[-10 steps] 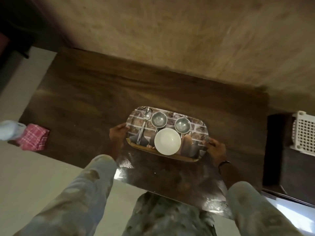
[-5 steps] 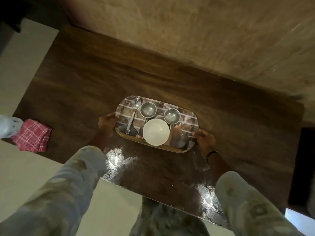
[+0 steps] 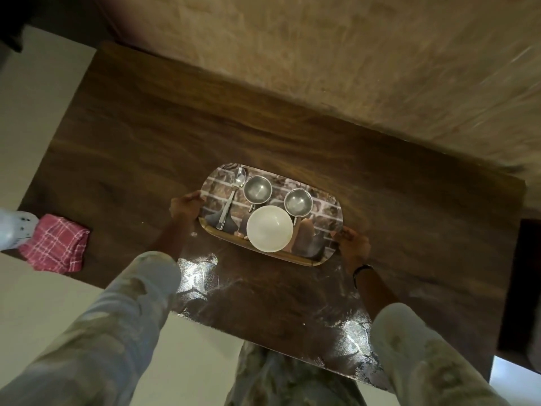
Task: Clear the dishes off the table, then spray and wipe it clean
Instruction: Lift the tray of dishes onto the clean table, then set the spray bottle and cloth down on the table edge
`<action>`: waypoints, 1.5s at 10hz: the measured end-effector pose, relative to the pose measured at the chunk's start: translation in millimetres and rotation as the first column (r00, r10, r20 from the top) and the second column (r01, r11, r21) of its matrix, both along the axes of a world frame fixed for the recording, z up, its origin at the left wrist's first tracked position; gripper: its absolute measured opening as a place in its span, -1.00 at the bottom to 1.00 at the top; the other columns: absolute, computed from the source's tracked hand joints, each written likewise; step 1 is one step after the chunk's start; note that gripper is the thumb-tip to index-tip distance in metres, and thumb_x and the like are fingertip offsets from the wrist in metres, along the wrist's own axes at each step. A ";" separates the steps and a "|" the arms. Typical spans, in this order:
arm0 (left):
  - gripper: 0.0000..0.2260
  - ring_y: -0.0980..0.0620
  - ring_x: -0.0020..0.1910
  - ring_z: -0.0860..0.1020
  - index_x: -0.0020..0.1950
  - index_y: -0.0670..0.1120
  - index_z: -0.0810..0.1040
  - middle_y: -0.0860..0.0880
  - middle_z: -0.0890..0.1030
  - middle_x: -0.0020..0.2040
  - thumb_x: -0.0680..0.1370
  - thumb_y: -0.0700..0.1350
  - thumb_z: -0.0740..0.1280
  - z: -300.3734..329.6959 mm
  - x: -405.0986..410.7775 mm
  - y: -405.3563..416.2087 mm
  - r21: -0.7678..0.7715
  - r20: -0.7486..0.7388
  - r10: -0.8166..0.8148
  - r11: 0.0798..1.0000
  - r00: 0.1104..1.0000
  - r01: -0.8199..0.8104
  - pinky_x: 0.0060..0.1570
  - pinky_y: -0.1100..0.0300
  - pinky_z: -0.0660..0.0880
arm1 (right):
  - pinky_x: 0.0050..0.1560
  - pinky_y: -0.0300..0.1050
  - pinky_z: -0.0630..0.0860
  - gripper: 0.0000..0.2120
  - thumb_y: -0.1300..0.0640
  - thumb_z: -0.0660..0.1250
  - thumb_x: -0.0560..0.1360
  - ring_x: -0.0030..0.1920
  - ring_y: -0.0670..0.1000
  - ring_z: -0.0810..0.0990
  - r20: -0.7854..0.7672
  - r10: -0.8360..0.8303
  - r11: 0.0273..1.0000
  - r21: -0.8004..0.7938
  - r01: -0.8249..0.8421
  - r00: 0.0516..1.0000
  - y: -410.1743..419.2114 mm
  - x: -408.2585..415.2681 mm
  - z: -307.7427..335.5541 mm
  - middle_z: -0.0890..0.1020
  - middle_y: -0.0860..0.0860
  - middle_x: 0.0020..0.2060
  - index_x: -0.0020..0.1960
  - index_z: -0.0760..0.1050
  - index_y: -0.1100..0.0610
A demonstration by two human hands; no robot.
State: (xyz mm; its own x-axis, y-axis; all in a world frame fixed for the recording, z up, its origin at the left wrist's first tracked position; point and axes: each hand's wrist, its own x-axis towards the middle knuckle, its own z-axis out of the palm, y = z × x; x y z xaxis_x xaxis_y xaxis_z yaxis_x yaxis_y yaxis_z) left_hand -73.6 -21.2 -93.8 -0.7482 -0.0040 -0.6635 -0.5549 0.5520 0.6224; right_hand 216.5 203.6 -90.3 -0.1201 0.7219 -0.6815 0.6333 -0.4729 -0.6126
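Observation:
A brick-patterned tray sits over the middle of the dark wooden table. On it are a white bowl, two small steel cups and a steel spoon. My left hand grips the tray's left end. My right hand grips its right end. At the table's left edge lie a folded red checked cloth and a white spray bottle, partly cut off by the frame.
A textured beige wall runs along the table's far side. Pale floor shows left of and below the table. A dark piece of furniture stands beyond the right edge. The near table surface has glossy reflections.
The view has swung so the table and tray sit further left in the frame; the white crate at right is out of sight. Both hands still hold the tray's ends.

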 end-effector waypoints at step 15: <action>-0.81 0.01 -0.06 0.48 0.09 -0.23 0.50 -0.14 0.52 -0.04 0.51 -0.39 0.27 235.3 71.4 -281.1 -0.028 -0.460 -0.286 0.951 0.841 0.308 0.06 0.33 0.51 | 0.12 -0.01 0.47 -0.84 0.28 0.24 0.52 0.02 0.15 0.57 -0.173 0.655 0.751 0.255 -0.609 0.735 -236.8 -117.3 230.8 0.63 0.16 -0.03 -0.12 0.56 0.11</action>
